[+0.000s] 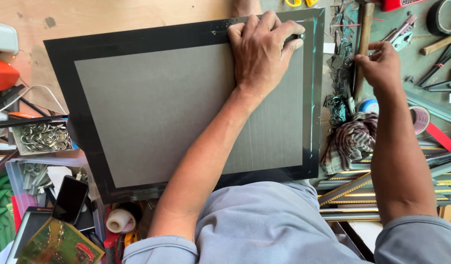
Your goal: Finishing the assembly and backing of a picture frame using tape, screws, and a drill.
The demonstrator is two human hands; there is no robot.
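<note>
A large black picture frame (88, 49) lies face down on the wooden bench, its grey backing board (157, 112) filling the middle. My left hand (262, 51) presses flat on the frame's far right corner, fingers curled over the top edge. My right hand (382, 66) is off to the right of the frame, closed around the wooden handle of a hammer (365, 34) that stands among tools. My forearms cross the near side of the frame.
A striped rag (352, 139) and crumpled foil scraps (340, 68) lie right of the frame. Gold-edged moulding strips (382, 195) sit at the near right. Tape rolls (420, 120), a box of metal rings (44, 137), a phone (69, 199) and an orange tool (1, 73) crowd the left.
</note>
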